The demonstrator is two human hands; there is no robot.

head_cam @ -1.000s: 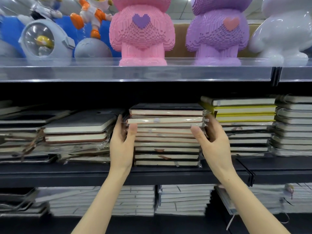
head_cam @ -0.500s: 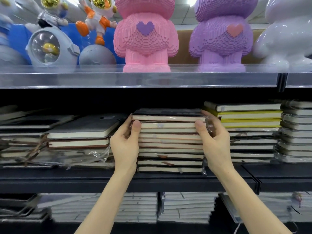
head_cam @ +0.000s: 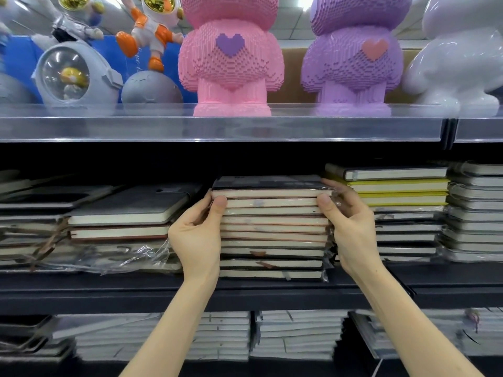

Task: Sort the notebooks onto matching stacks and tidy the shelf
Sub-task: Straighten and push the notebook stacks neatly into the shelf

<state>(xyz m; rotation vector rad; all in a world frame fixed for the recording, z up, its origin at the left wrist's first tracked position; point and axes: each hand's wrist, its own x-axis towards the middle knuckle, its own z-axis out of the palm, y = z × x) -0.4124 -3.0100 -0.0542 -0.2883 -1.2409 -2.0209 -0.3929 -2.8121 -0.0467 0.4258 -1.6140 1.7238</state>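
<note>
Plastic-wrapped grip: both hands hold the upper notebooks of the middle stack [head_cam: 272, 235], one hand on each side.
Left hand [head_cam: 197, 235]: thumb on the front page edges, fingers curled round the left side.
Right hand [head_cam: 351, 227]: thumb on the front, fingers curled over the top right corner.
Place of the stack: it stands on the dark shelf [head_cam: 245, 297], between a lower left stack [head_cam: 122, 213] with loose wrap and the yellow notebooks [head_cam: 402, 186] at the right.
Above: a clear shelf [head_cam: 217, 129] carries a pink brick figure [head_cam: 231, 55] and a purple brick figure [head_cam: 351, 55].
</note>
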